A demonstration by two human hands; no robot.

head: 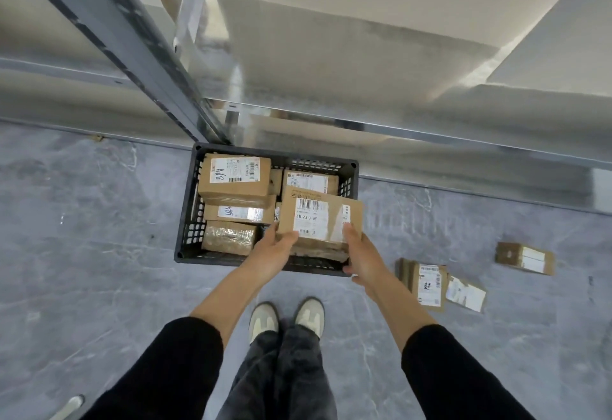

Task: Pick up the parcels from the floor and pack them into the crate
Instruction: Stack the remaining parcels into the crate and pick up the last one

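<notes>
Parcels [235, 176] lie packed in the left side of the black crate [187, 221], which sits on the grey floor [99, 221] by the foot of a metal shelf [364, 128]. The left hand [271, 254] grips the near left corner of the held parcel [318, 217], thumb on top. The right hand [361, 254] grips the near right corner the same way. So both hands are closed on one parcel. It is out in front of the hands, over the near right corner of the crate, and both hands are just as close to it. Its long side runs left to right, from one hand to the other, and its label faces up. I think it needs to go straight down there. What is under it is hidden, so I cannot tell if the spot is free. Three floor parcels [427, 284] lie off to the right of the crate, nearer the right hand.
</notes>
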